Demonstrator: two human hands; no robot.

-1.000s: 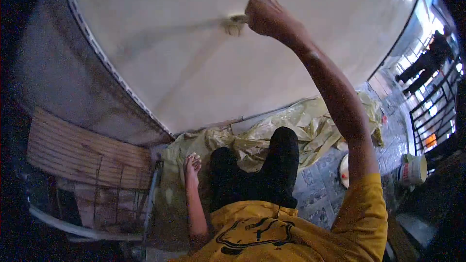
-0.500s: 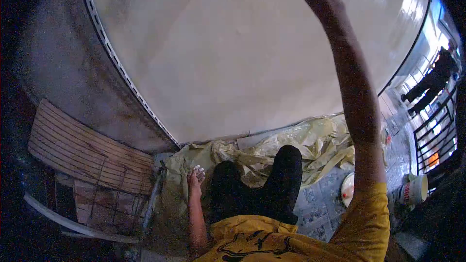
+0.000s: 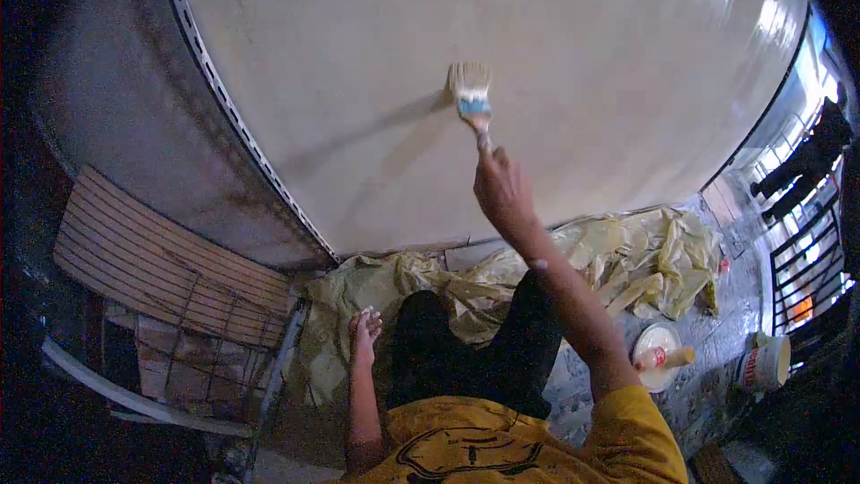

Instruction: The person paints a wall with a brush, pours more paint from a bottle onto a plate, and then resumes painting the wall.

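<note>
My right hand point(image 3: 503, 186) is closed around the handle of a paintbrush point(image 3: 475, 100). The brush has pale bristles and a blue-and-white band, and its bristles point up against the cream-coloured wall point(image 3: 376, 63), where it casts a shadow. My left hand point(image 3: 365, 324) hangs low beside my left knee, empty, fingers loosely curled and a little apart, with white smears on the tips.
Crumpled yellowish plastic sheeting point(image 3: 618, 255) lies along the wall's foot. To the right are a round white lid point(image 3: 657, 341) and a bucket point(image 3: 761, 364). A slatted wooden panel point(image 3: 161, 251) leans at left. A person point(image 3: 806, 152) stands near a railing point(image 3: 806, 260).
My right hand has come down and left from the top edge to mid-wall, bringing the paintbrush into view. My left hand stays in about the same place.
</note>
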